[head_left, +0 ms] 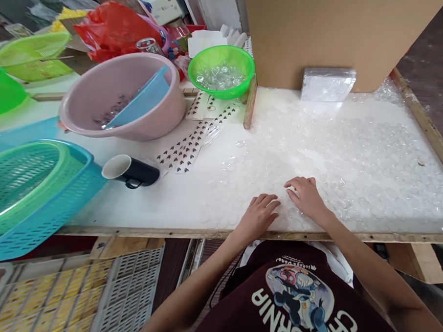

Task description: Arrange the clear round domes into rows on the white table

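My left hand (258,214) lies palm down near the front edge of the white table (171,197), fingers stretched toward the right. My right hand (306,195) rests beside it, fingers flat and slightly spread, pointing left so the fingertips of both hands nearly meet. Both press on a spread of several small clear glass-like beads (360,150) covering the right half of the table. Neither hand grips anything.
A black mug (131,172) lies on its side left of my hands. Behind it are strips of small stickers (186,148), a pink basin (125,99), a green bowl of clear beads (221,70), a cardboard box (333,29) and a blue-green basket (32,194).
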Demonstrator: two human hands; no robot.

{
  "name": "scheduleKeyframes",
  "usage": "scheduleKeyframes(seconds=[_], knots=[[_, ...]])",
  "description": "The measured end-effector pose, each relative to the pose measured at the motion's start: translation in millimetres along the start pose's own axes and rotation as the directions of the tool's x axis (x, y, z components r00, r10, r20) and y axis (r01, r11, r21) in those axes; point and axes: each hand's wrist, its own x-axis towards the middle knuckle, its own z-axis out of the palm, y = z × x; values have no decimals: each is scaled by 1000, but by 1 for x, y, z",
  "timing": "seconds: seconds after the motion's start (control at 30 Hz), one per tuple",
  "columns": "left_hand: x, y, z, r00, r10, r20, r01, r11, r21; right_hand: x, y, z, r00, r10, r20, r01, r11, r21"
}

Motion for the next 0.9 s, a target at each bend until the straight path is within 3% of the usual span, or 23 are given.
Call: scheduleKeyframes(seconds=[0.17, 0.53, 0.67, 0.9], knots=[[4, -2, 1, 999, 24, 39, -24, 1000, 10, -16, 14, -7, 998, 6, 64, -5, 1000, -16], [-37, -29, -14, 997, -73, -33, 76, 995, 70, -21, 8, 5, 989, -85, 120, 94, 993, -74], [-28, -20, -9, 997, -61, -43, 63, 997, 42, -22, 8, 8, 994, -78, 82, 87, 990, -110], [5, 10, 8, 1000, -10, -8, 10, 1000, -12, -9, 11, 14, 999, 49, 15, -46, 984, -174]])
